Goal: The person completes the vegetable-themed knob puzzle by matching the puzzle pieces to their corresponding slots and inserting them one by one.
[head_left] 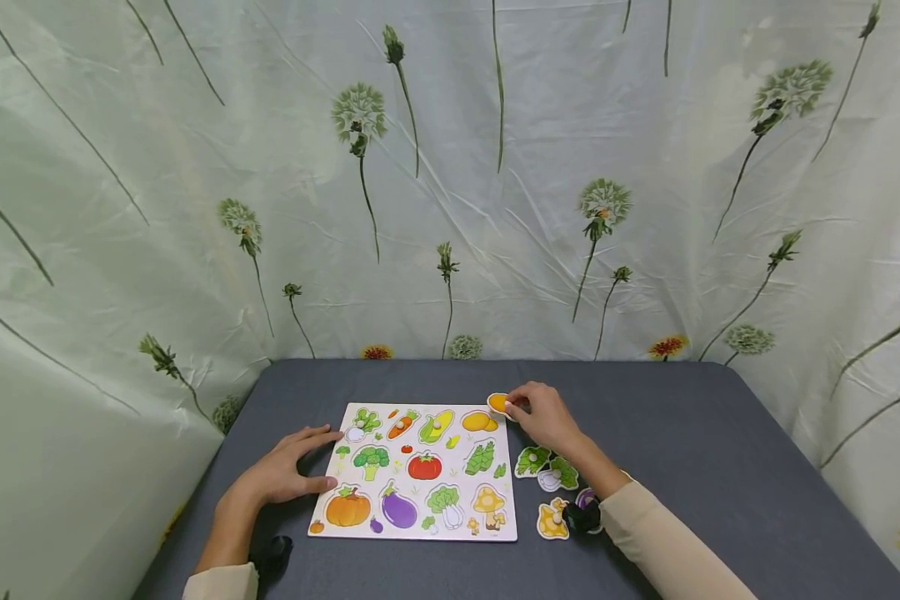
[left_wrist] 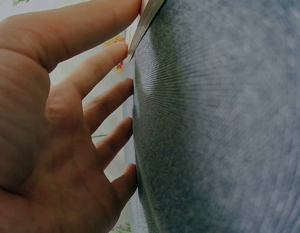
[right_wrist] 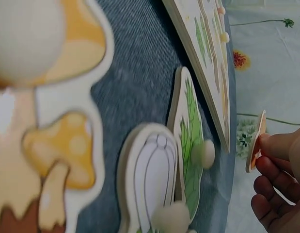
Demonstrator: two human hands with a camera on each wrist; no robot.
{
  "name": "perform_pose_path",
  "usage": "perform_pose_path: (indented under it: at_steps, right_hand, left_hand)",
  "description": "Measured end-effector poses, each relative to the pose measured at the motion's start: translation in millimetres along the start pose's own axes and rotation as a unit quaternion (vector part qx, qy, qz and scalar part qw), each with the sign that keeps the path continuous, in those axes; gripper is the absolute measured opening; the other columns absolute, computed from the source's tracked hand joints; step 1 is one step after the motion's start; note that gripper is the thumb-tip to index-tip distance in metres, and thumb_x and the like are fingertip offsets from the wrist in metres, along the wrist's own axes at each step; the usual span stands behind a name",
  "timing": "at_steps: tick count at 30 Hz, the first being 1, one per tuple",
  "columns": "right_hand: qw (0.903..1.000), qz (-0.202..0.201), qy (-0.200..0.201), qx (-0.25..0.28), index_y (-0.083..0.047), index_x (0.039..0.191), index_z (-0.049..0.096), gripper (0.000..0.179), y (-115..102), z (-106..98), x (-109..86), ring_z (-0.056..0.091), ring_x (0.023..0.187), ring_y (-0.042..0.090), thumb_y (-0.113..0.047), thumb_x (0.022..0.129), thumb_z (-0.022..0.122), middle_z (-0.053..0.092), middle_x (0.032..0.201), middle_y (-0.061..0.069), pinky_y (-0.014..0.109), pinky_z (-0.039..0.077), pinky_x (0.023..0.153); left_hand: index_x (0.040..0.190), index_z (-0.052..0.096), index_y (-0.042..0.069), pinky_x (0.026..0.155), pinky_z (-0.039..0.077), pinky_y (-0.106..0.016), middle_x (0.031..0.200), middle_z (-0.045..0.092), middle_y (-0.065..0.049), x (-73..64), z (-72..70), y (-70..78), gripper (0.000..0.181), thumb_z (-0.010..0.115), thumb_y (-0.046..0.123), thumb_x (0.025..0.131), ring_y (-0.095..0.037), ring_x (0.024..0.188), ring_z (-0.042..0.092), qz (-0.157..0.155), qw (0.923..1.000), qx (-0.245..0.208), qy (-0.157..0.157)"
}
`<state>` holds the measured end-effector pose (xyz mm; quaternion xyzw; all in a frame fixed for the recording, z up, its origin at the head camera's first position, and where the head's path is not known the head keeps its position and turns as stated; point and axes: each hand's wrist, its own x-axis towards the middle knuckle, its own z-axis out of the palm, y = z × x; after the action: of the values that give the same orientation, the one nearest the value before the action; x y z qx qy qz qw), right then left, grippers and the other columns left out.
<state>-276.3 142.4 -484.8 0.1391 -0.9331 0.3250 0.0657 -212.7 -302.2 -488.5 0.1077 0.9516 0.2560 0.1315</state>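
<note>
A white puzzle board [head_left: 397, 408] with vegetable pictures lies flat. My left hand [head_left: 285, 468] is at its left edge, fingers spread and extended, thumb on the lower left side; in the left wrist view the thumb tip meets the board's edge. Just beyond the board's top right corner, my right hand [head_left: 546, 417] pinches a yellow-orange puzzle piece [head_left: 498, 403]. That piece [right_wrist: 256, 143] is seen nearly edge-on in the right wrist view, between thumb and fingers. Below it on the board is a matching yellow potato-like picture [head_left: 478, 422]. Knobs stand on the radish, carrot and corn [head_left: 437, 426].
Right of the board lie a green leafy piece [head_left: 532, 461], a bok choy piece [head_left: 549, 480] and a mushroom piece [head_left: 550, 525], all knobbed. A purple piece [head_left: 585, 498] is partly hidden by the right wrist's black device [head_left: 582, 518]. A flowered curtain [head_left: 450, 183] hangs behind the grey table [head_left: 682, 433].
</note>
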Motion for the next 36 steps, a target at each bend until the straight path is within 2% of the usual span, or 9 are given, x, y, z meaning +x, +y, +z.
perform_pose_path:
  at_steps: [4,17,23,29,36]
  right_hand:
    - [0.9999,-0.004,-0.007,0.007,-0.01,0.105,0.079,0.012,-4.0,5.3,2.0,0.063,0.093,0.019,-0.015,0.095,0.076,0.071,0.1,0.003,0.041,0.055,0.085]
    - [0.9987,-0.04,-0.024,0.018,-0.01,0.104,0.08,0.012,-14.5,15.0,7.1,0.059,0.088,0.016,-0.015,0.094,0.076,0.072,0.098,0.001,0.038,0.05,0.081]
    - [0.9984,-0.038,-0.038,0.019,-0.011,0.103,0.08,0.01,-16.2,22.4,9.8,0.055,0.082,0.013,-0.015,0.094,0.076,0.071,0.094,-0.001,0.035,0.046,0.074]
    - [0.9982,-0.031,-0.042,0.028,-0.011,0.101,0.081,0.009,-18.4,27.4,11.7,0.059,0.087,0.015,-0.015,0.094,0.076,0.071,0.095,-0.001,0.037,0.05,0.078]
    - [0.9981,-0.031,-0.049,0.022,-0.012,0.101,0.081,0.009,-17.9,32.4,11.6,0.058,0.089,0.015,-0.015,0.094,0.076,0.072,0.099,0.0,0.038,0.047,0.081]
  left_hand:
    - [0.151,0.053,0.022,0.108,0.027,-0.081,0.164,0.038,-0.018,0.5,1.2,-0.5,0.081,0.082,0.05,0.08,-0.055,0.15,0.023,-0.004,1.0,-0.003,0.002]
    - [0.152,0.053,0.022,0.108,0.027,-0.081,0.164,0.038,-0.018,1.8,2.5,-4.8,0.082,0.082,0.05,0.081,-0.055,0.15,0.023,0.009,0.9999,-0.004,0.005]
    - [0.152,0.053,0.021,0.108,0.027,-0.081,0.164,0.038,-0.02,2.3,1.1,-3.7,0.082,0.081,0.051,0.081,-0.056,0.15,0.023,0.013,0.9999,-0.001,0.002]
    - [0.152,0.053,0.022,0.108,0.027,-0.081,0.164,0.038,-0.018,1.4,1.1,-2.6,0.082,0.081,0.051,0.081,-0.054,0.15,0.023,0.005,1.0,-0.001,0.004]
    - [0.152,0.053,0.021,0.109,0.027,-0.081,0.164,0.038,-0.019,1.4,1.1,-1.5,0.082,0.081,0.051,0.081,-0.055,0.15,0.023,0.007,1.0,-0.002,0.003]
